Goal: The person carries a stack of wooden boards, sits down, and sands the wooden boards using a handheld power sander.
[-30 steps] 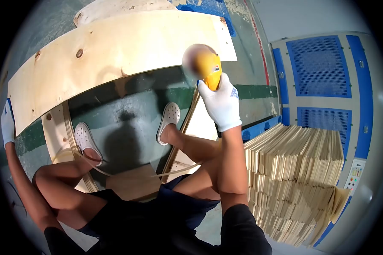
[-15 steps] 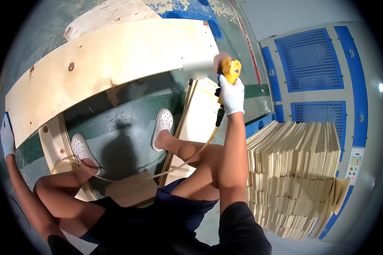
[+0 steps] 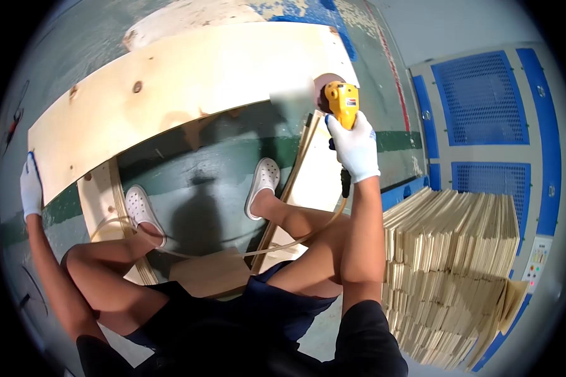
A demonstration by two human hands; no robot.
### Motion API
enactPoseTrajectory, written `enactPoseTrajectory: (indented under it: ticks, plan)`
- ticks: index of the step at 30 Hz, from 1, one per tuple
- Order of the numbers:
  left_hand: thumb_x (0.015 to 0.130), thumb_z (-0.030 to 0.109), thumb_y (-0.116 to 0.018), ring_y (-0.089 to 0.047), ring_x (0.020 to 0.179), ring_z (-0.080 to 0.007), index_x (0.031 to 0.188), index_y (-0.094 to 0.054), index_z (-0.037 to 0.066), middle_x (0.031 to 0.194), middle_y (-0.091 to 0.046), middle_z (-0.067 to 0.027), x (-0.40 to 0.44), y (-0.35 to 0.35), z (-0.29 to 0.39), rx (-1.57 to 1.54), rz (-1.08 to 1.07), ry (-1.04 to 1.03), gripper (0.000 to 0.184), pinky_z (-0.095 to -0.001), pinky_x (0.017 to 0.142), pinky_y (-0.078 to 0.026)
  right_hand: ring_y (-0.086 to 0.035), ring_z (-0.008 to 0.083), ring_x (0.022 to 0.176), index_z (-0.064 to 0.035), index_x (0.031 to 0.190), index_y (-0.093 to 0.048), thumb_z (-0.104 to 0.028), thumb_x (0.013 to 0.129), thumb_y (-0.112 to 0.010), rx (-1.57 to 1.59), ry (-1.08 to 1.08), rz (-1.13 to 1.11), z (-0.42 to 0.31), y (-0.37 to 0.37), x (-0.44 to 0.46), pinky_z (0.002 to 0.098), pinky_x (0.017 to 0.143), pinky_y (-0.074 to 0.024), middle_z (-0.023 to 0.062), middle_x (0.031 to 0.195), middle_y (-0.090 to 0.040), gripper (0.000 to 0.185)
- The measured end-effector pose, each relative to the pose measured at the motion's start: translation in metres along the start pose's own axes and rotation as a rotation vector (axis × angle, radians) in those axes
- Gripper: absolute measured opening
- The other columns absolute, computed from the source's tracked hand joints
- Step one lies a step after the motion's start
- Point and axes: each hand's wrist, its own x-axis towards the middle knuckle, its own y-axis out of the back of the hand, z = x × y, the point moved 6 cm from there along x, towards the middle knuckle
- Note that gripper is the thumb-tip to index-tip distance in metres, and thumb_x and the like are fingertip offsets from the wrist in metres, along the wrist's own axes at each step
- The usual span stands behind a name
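Note:
A long pale plywood board with dark knots lies across the floor-level supports in front of me. My left hand, in a white glove with blue fingertips, is closed on the board's left end. In my right hand, also gloved, is a yellow sander, its fingers wrapped round the body. The sander's round pad is at the board's right end, near the front corner; whether it presses on the surface is hard to tell. A hose runs from the sander back across my legs.
Plywood strips and a second stack support the board on either side of my feet. At right stands a tall stack of thin wood sheets, beside a blue-and-grey machine. Another wood sheet lies behind the board.
The sander has moved leftward relative to the board, from its right edge further onto the end. The whole view has shifted, so most things appear further right. My left hand keeps its hold.

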Motion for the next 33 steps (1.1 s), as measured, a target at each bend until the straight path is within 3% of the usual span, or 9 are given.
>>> enactPoseTrajectory:
  ticks: [7, 8, 9, 10, 13, 17, 23, 29, 33]
  plan:
    - [0.111, 0.037, -0.039, -0.062, 0.118, -0.0448, 0.139, -0.056, -0.002, 0.132, -0.064, -0.0266, -0.027, 0.000, 0.105, -0.088, -0.026, 0.123, 0.051, -0.0440, 0.099, -0.048, -0.069, 0.0447, 0.087, -0.0004, 0.109, -0.062, -0.038, 0.089, -0.073, -0.138, 0.187, -0.191, -0.064, -0.041, -0.036, 0.0477, 0.076, -0.0540, 0.0265, 0.091, -0.070, 0.044]
    - [0.110, 0.031, -0.040, -0.062, 0.113, -0.0456, 0.142, -0.053, -0.001, 0.127, -0.064, -0.0265, -0.035, -0.011, 0.126, 0.143, -0.015, -0.098, 0.047, -0.0455, 0.097, -0.049, -0.069, 0.0454, 0.088, -0.0010, 0.111, -0.061, -0.038, 0.090, -0.072, -0.197, 0.194, -0.234, -0.083, -0.046, -0.048, 0.0492, 0.076, -0.0540, 0.0272, 0.092, -0.070, 0.044]
    - [0.109, 0.026, -0.041, -0.063, 0.107, -0.0463, 0.144, -0.050, 0.000, 0.123, -0.065, -0.0264, -0.049, -0.017, 0.132, 0.378, -0.001, -0.306, 0.044, -0.0470, 0.094, -0.050, -0.069, 0.0453, 0.089, -0.0005, 0.112, -0.060, -0.037, 0.090, -0.072, -0.203, 0.360, -0.258, -0.108, -0.062, -0.064, 0.0495, 0.076, -0.0544, 0.0275, 0.093, -0.070, 0.044]
    - [0.104, 0.014, -0.044, -0.063, 0.099, -0.0457, 0.147, -0.046, 0.003, 0.114, -0.063, -0.0273, -0.044, -0.022, 0.122, 0.145, -0.034, -0.187, 0.044, -0.0496, 0.088, -0.052, -0.070, 0.0455, 0.089, -0.0002, 0.113, -0.060, -0.036, 0.090, -0.072, -0.168, 0.365, -0.275, -0.113, -0.067, -0.069, 0.0494, 0.076, -0.0547, 0.0275, 0.092, -0.070, 0.044]
    - [0.100, 0.008, -0.047, -0.063, 0.097, -0.0452, 0.148, -0.045, 0.004, 0.110, -0.062, -0.0275, -0.074, -0.029, 0.193, 0.329, -0.075, -0.318, 0.049, -0.0505, 0.085, -0.052, -0.070, 0.0458, 0.087, 0.0004, 0.114, -0.059, -0.034, 0.091, -0.071, -0.180, 0.353, -0.387, -0.140, -0.087, -0.088, 0.0500, 0.076, -0.0552, 0.0282, 0.091, -0.070, 0.043]
    - [0.100, 0.010, -0.050, -0.063, 0.097, -0.0453, 0.148, -0.046, 0.006, 0.113, -0.059, -0.0266, -0.092, -0.035, 0.247, 0.273, -0.013, -0.356, 0.049, -0.0506, 0.085, -0.053, -0.069, 0.0460, 0.086, 0.0003, 0.113, -0.060, -0.035, 0.091, -0.070, -0.203, 0.482, -0.359, -0.152, -0.102, -0.101, 0.0517, 0.075, -0.0554, 0.0285, 0.090, -0.070, 0.043]
    - [0.102, 0.012, -0.049, -0.063, 0.098, -0.0441, 0.146, -0.048, 0.006, 0.112, -0.060, -0.0252, -0.099, -0.031, 0.267, 0.206, 0.023, -0.394, 0.044, -0.0497, 0.087, -0.052, -0.070, 0.0451, 0.084, 0.0018, 0.111, -0.060, -0.035, 0.090, -0.072, -0.286, 0.392, -0.142, -0.137, -0.082, -0.088, 0.0506, 0.075, -0.0559, 0.0280, 0.089, -0.071, 0.044]
    - [0.108, 0.018, -0.044, -0.062, 0.092, -0.0402, 0.136, -0.055, 0.007, 0.104, -0.061, -0.0221, -0.099, -0.035, 0.270, 0.000, 0.020, -0.239, 0.032, -0.0484, 0.081, -0.051, -0.070, 0.0461, 0.087, 0.0023, 0.111, -0.060, -0.034, 0.089, -0.072, -0.154, 0.459, -0.477, -0.154, -0.105, -0.129, 0.0505, 0.076, -0.0552, 0.0294, 0.090, -0.070, 0.044]
    - [0.109, 0.020, -0.042, -0.062, 0.091, -0.0406, 0.135, -0.055, 0.006, 0.102, -0.062, -0.0224, -0.108, -0.042, 0.284, -0.194, -0.065, -0.107, 0.032, -0.0485, 0.080, -0.051, -0.070, 0.0452, 0.085, 0.0013, 0.110, -0.059, -0.032, 0.091, -0.071, -0.203, 0.484, -0.313, -0.160, -0.103, -0.134, 0.0499, 0.074, -0.0562, 0.0283, 0.090, -0.070, 0.040]
